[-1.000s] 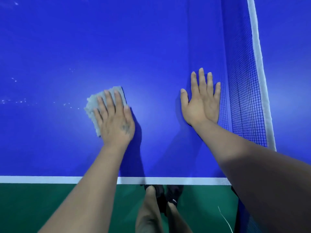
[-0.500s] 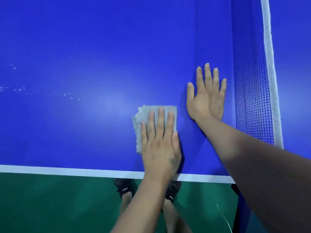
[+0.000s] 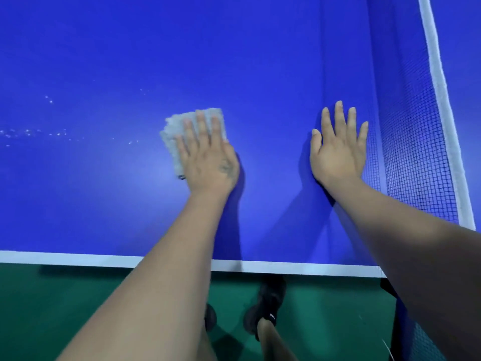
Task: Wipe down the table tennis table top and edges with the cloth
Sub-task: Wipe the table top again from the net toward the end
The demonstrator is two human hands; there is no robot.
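**Table wipe in progress: near-net section under the cloth, specks remaining to the left**

We are pressing the left hand (image 3: pixel 208 157) flat on the cloth (image 3: pixel 177 131), fingers straight and lying side by side, nothing curled round the fabric. The cloth, a pale grey folded pad, is lying on the blue table top (image 3: pixel 260 61), well inside the white edge line (image 3: pixel 299 267) and apart from the net (image 3: pixel 413 152).

We are resting the right hand (image 3: pixel 338 152) palm down on the bare surface just beside the net, fingers spread and straight, holding nothing; we are judging it a brace.

On progress: we are noting a trail of small pale specks (image 3: pixel 39 132) to the left of the cloth, which suggests that stretch is still needing a pass. The surface between the two hands is showing no marks we can make out. We are judging the task as partway at best: the near edge is not yet being touched by the cloth, and the half beyond the net is barely in view, so we cannot tell its condition.

Containers: we are seeing none in view.
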